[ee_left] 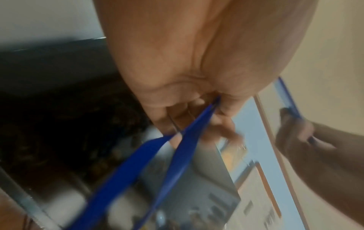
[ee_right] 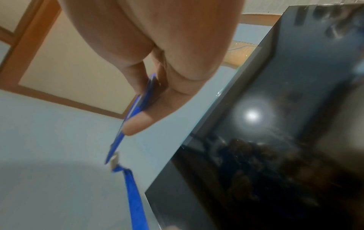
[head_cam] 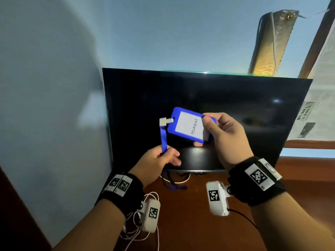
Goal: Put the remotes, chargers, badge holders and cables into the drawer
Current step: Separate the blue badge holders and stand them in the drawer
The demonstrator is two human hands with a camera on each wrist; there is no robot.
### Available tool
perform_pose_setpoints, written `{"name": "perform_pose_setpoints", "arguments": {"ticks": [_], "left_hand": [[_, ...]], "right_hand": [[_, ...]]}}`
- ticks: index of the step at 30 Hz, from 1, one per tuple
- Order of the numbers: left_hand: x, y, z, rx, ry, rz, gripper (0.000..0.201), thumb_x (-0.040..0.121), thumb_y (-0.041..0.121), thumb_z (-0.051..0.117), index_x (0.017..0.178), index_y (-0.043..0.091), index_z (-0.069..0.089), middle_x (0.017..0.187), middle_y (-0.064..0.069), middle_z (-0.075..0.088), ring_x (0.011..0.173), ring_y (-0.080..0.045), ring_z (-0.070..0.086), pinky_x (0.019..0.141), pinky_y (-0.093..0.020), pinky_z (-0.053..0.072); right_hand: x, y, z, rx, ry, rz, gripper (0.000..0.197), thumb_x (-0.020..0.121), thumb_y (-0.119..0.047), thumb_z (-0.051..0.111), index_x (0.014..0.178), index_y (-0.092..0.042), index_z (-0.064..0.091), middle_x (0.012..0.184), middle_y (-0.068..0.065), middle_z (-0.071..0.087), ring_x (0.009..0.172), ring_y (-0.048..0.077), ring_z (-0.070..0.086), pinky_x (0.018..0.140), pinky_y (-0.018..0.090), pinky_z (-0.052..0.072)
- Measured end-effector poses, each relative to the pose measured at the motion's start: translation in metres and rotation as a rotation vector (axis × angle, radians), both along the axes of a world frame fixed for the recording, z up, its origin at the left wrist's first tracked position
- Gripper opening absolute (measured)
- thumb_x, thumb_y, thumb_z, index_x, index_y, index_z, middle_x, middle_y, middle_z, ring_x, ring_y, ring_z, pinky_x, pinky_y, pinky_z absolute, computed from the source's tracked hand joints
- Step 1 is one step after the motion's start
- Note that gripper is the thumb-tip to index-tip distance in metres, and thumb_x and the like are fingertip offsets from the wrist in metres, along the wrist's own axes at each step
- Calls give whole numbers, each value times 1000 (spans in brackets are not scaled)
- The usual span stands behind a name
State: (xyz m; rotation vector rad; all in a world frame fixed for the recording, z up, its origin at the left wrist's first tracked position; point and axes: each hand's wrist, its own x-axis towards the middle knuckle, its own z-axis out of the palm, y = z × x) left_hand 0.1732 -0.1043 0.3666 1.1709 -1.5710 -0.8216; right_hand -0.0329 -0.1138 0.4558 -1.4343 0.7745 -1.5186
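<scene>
Both forearms reach forward and upward, each bare and banded at the wrist by a black strap with white coded tags and a small white camera unit slung beneath.

Right hand (head_cam: 224, 138): raised higher than the left, back of the hand toward the head camera. Thumb lies across the face of a blue badge holder (head_cam: 188, 125), fingers curled behind it, pinching it at its right end.

Left hand (head_cam: 159, 158): lower and to the left, fingers curled, thumb and forefinger pinching the blue lanyard (head_cam: 163, 138) below its white clip. The wrist view confirms the strap passing between the closed fingers (ee_left: 189, 115).

The hands are apart, not touching.
</scene>
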Motion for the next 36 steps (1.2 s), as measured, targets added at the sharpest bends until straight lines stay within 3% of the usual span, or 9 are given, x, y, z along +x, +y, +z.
{"name": "perform_pose_setpoints", "arguments": {"ticks": [2, 5, 7, 10, 16, 23, 28, 31, 36], "left_hand": [[-8, 17, -5, 15, -15, 8, 23, 109, 28, 49, 98, 25, 68, 62, -1, 59, 55, -15, 57, 72, -51, 55], [-20, 55, -12, 89, -113, -57, 23, 109, 37, 47, 102, 27, 66, 65, -3, 43, 46, -8, 42, 50, -26, 40], [-25, 83, -7, 86, -344, -179, 33, 107, 53, 40, 107, 30, 64, 61, 8, 45, 47, -5, 40, 50, -23, 36], [-27, 106, 17, -44, -664, -221, 39, 107, 53, 35, 108, 28, 65, 58, 21, 53, 50, 1, 47, 53, -16, 32], [-3, 96, 81, -323, -758, 76, 41, 105, 53, 45, 85, 27, 68, 66, 14, 60, 67, -3, 59, 64, -22, 43], [30, 43, 80, -126, -686, 200, 40, 103, 51, 51, 79, 25, 69, 67, 21, 65, 60, -1, 56, 59, -15, 37], [25, 37, 6, 235, -777, -34, 33, 107, 41, 48, 93, 23, 71, 84, -4, 67, 74, -21, 63, 81, -44, 56], [0, 72, -22, 342, -811, -213, 32, 107, 46, 42, 97, 29, 68, 84, 2, 62, 75, -17, 61, 75, -33, 52], [-25, 122, -13, 288, -852, -282, 28, 107, 54, 38, 102, 29, 50, 79, 6, 56, 61, -5, 50, 62, -26, 42]], "right_hand": [[-3, -1, 7, 28, -110, 0, 21, 103, -15, 59, 113, 4, 58, 88, 10, 74, 87, 25, 76, 65, 47, 62], [-13, -5, 11, 25, -232, -90, 18, 104, -16, 59, 110, 1, 54, 104, 21, 69, 94, 31, 74, 69, 47, 62], [-17, -4, 8, 4, -180, -189, 16, 103, -18, 61, 104, -4, 54, 108, 20, 67, 96, 27, 74, 68, 43, 63], [-24, -4, -16, -96, 228, -372, 15, 101, -18, 64, 103, -5, 57, 92, 4, 64, 82, -5, 68, 62, 14, 55], [-20, 15, -90, -112, 796, -105, 13, 96, -23, 71, 90, -28, 61, 77, -6, 67, 71, 1, 65, 66, 25, 54], [-22, 70, -103, 4, 350, 316, 9, 93, -16, 69, 85, -16, 70, 69, 4, 65, 58, 15, 57, 50, 27, 44], [-28, 64, -72, 51, -136, 226, 10, 92, -19, 69, 93, -9, 70, 84, 25, 66, 68, 29, 59, 59, 36, 48], [-39, 42, -60, -17, -62, -74, 20, 95, -25, 72, 98, -6, 69, 85, 20, 71, 73, 27, 65, 66, 42, 56], [-57, 14, -89, -97, 445, -448, 6, 96, -24, 70, 94, -19, 68, 82, -9, 69, 69, -4, 61, 66, 20, 51]]}}
